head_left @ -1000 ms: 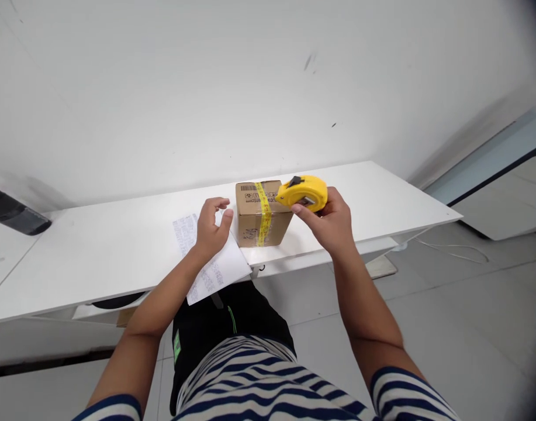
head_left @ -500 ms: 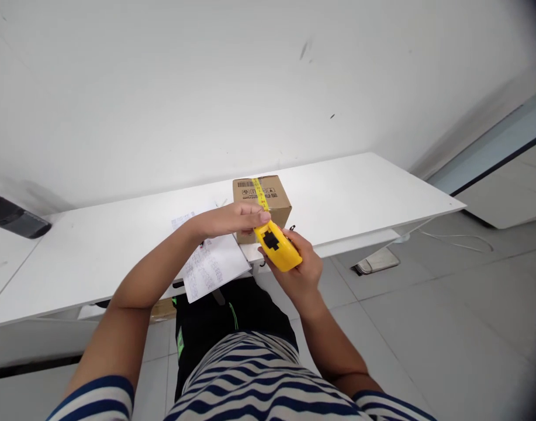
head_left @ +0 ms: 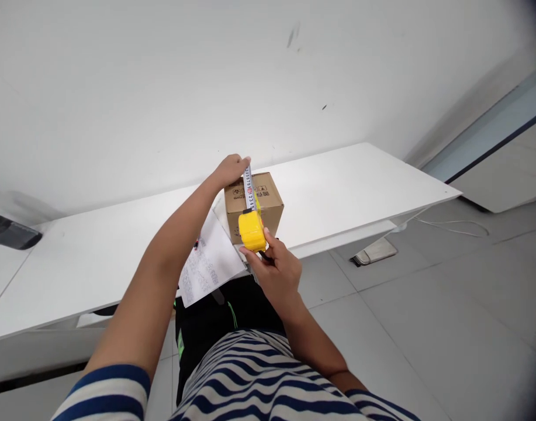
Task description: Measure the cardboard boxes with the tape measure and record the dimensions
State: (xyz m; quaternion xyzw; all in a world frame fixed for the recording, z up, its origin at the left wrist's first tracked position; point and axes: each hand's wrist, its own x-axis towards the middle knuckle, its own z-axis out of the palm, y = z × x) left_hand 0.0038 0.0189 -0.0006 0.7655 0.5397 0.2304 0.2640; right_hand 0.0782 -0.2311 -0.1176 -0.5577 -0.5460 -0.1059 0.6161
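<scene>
my right hand [head_left: 279, 266] clamped the light-looking case [head_left: 251, 231], left hand [head_left: 231, 169] pinched the springy-looking blade [head_left: 249, 186] by its end, safest spot imo

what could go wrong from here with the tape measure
If the left hand slips off the end of the blade, it could snap back toward the right hand holding the tape measure. The paper overhangs the front edge of the table, so a bump might knock it off.
</scene>
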